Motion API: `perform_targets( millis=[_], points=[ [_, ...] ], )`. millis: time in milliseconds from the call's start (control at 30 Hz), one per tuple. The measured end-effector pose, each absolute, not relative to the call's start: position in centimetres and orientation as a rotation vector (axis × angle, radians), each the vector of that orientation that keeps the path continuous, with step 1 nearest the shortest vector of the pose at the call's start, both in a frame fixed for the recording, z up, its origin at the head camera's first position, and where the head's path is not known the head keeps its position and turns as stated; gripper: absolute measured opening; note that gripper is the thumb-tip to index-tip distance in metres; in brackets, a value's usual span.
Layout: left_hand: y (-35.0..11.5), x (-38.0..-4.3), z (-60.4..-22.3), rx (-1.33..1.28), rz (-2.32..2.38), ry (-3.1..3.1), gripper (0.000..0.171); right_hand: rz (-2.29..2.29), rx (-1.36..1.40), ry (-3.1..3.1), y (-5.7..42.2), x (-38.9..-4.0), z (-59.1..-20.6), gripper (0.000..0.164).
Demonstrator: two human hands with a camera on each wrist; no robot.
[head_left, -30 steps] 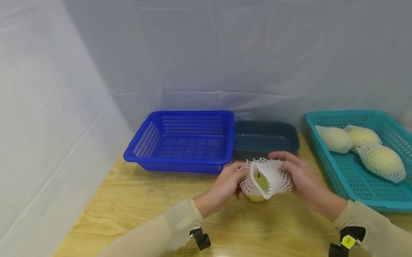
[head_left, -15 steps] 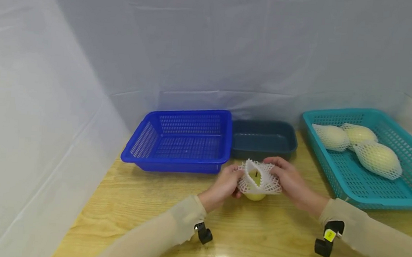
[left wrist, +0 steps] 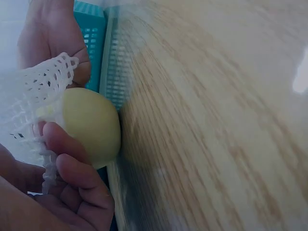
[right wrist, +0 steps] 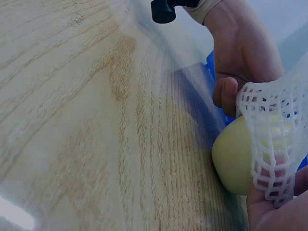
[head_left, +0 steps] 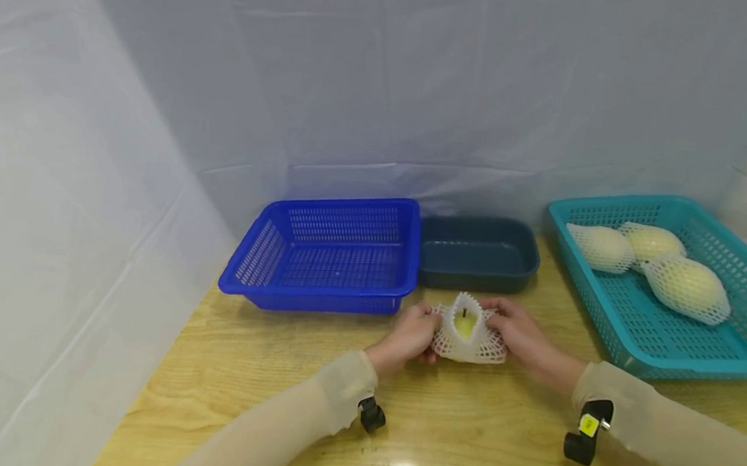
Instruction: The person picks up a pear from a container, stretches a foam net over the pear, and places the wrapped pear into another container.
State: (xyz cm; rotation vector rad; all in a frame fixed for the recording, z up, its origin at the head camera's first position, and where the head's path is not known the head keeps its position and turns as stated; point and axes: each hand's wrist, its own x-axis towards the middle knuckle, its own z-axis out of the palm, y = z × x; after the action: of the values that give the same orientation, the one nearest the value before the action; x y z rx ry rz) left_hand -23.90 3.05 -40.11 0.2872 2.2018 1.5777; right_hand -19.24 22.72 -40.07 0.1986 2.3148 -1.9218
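Note:
A pale yellow pear (head_left: 465,323) stands stem up on the wooden table, its stem showing through the mouth of a white foam fruit net (head_left: 488,344). My left hand (head_left: 410,336) pinches the net's left side, and my right hand (head_left: 520,340) grips its right side. The left wrist view shows the pear's lower part (left wrist: 94,127) bare below the net's edge (left wrist: 48,79), with curled left fingers (left wrist: 79,175) close against it. From the right wrist, the mesh (right wrist: 272,144) wraps around the pear's upper part; most of the right hand is out of frame there.
Behind my hands sit a blue perforated basket (head_left: 323,293) and a dark teal tray (head_left: 475,279). To the right, a turquoise basket (head_left: 643,360) holds several netted fruits (head_left: 685,287). A white sheet (head_left: 385,80) hangs behind the table (head_left: 311,360).
The net has come down lower over the pear, covering the yellow underside seen earlier in the head view. My right hand has moved left and slightly down, nearer my left hand.

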Motion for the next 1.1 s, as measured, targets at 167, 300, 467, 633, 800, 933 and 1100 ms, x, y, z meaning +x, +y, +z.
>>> perform_targets(
  millis=[167,300,467,633,800,933,1100],
  points=[
    [3.0,-24.2,-40.5,0.32,1.495,2.276,0.021,-1.816,0.206,2.4,23.0,-19.2,-40.4,0.044],
    [2.9,-24.6,-40.8,0.375,1.406,2.324,0.025,-1.587,0.134,2.591,23.6,-19.4,-40.8,0.042],
    [2.8,-25.2,-41.0,0.476,1.253,2.377,0.027,-1.311,0.019,2.789,24.3,-20.1,-41.6,0.037],
    [2.6,-25.6,-41.3,0.632,1.008,2.524,0.028,-1.019,-0.121,2.997,24.5,-20.5,-42.2,0.04],
    [2.7,-25.6,-41.1,0.712,0.852,2.664,0.022,-0.931,-0.128,3.095,24.4,-20.5,-42.5,0.04],
    [2.4,-25.3,-40.9,0.735,0.837,2.728,0.023,-0.983,-0.14,3.146,24.5,-20.2,-42.6,0.039],
    [1.8,-24.9,-40.7,0.896,0.877,2.726,0.035,-1.06,-0.28,3.162,24.6,-19.9,-42.1,0.042]
  ],
)
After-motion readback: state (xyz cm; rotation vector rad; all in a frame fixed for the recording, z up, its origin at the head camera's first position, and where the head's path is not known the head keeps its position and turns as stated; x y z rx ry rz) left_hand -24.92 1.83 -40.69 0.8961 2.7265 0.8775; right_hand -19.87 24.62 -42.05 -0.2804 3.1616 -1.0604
